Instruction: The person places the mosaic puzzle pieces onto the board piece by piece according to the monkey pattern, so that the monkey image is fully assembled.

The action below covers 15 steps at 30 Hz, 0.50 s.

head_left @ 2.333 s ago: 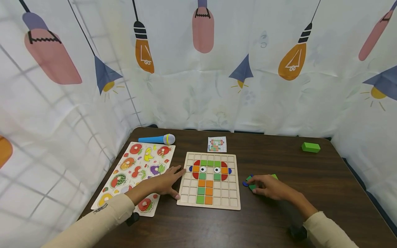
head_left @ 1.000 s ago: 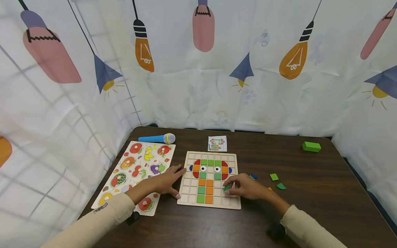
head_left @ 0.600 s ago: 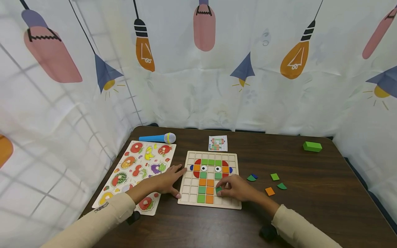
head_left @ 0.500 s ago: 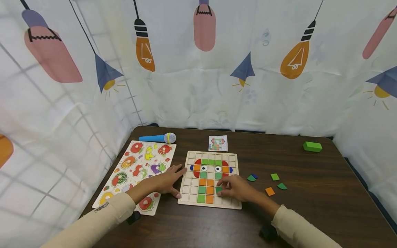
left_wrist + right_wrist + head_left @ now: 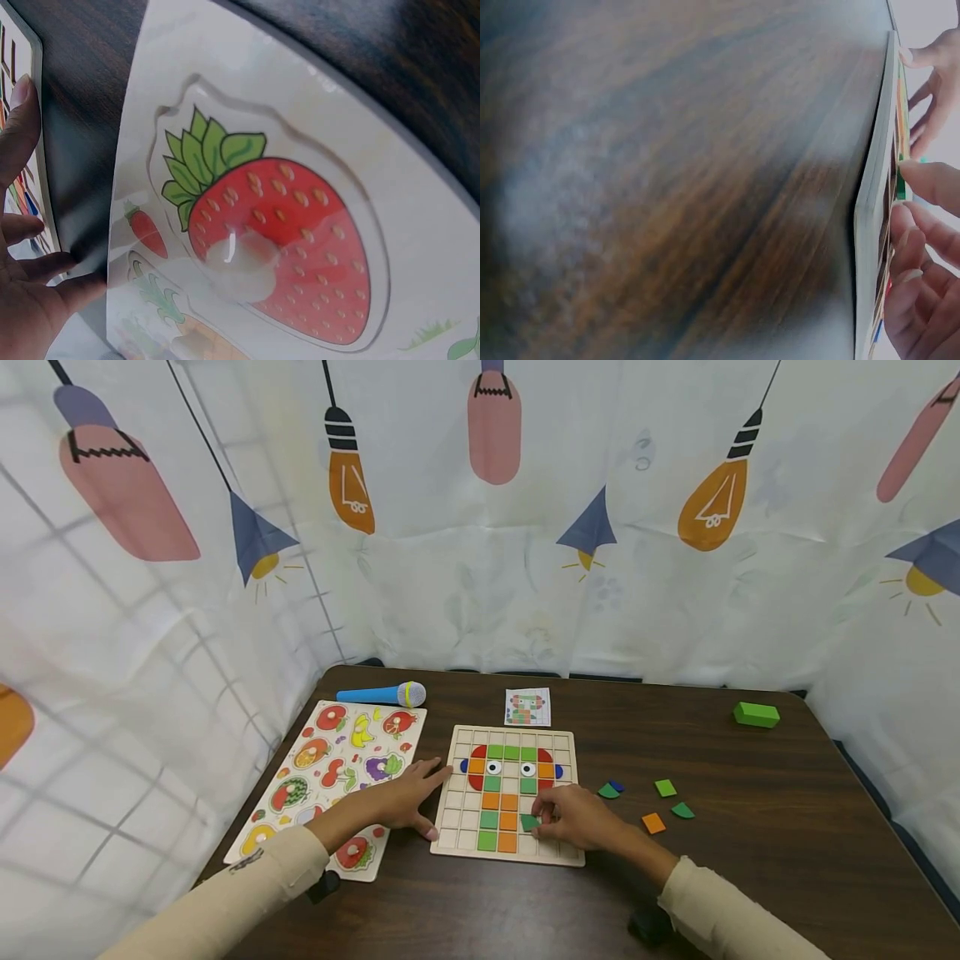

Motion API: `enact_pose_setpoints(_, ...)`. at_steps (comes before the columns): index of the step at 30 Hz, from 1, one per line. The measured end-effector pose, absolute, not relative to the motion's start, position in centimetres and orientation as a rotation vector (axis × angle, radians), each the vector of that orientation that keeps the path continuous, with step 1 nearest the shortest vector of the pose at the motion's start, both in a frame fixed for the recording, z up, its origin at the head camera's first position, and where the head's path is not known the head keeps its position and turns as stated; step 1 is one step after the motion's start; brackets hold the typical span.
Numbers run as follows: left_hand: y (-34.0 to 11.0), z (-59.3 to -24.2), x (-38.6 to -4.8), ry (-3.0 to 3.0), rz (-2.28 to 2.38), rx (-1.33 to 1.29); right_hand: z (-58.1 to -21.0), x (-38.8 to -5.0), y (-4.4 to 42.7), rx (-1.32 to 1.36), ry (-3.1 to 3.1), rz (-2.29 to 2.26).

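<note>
A wooden grid board (image 5: 456, 835) lies on the table, its cells partly filled with coloured tiles that form a face above a column. At its left edge my left hand (image 5: 401, 800) spreads its fingers, with fingertips and thumb touching the board. With thumb and fingertips, my right hand (image 5: 576, 817) pinches the edge of a dark green curved tile (image 5: 529, 822) on the board, right of the orange column tiles. In the right wrist view this green tile (image 5: 901, 184) shows between thumb and finger. A small pattern card (image 5: 527, 707) lies behind the board.
Right of the board lie loose tiles: green quarter-rounds (image 5: 682, 811), a blue one (image 5: 616, 786), a light green square (image 5: 664, 788) and an orange square (image 5: 653, 822). A fruit puzzle (image 5: 258, 810) and toy microphone (image 5: 381, 695) stand left; a green block (image 5: 756, 715) sits far right.
My right hand has brought the dark green tile leftward from the loose pieces onto the board; its fingers now sit slightly further right, baring more of the tile. The left hand has stayed put.
</note>
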<state>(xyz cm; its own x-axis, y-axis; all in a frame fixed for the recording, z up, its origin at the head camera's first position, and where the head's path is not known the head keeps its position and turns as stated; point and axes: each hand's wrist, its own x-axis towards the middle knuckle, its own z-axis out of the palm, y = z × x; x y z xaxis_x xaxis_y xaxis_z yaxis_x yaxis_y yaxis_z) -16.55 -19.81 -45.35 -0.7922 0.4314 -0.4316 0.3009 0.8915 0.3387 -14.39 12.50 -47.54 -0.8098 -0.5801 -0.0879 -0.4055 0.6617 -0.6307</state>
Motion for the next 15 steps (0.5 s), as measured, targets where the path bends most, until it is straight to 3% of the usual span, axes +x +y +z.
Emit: enact_pose_setpoints(15, -19.74, -45.08, -16.45, 2.542, 0.343, 0.534, -47.75, -14.23, 11.89, -0.797, 2.693, -0.775)
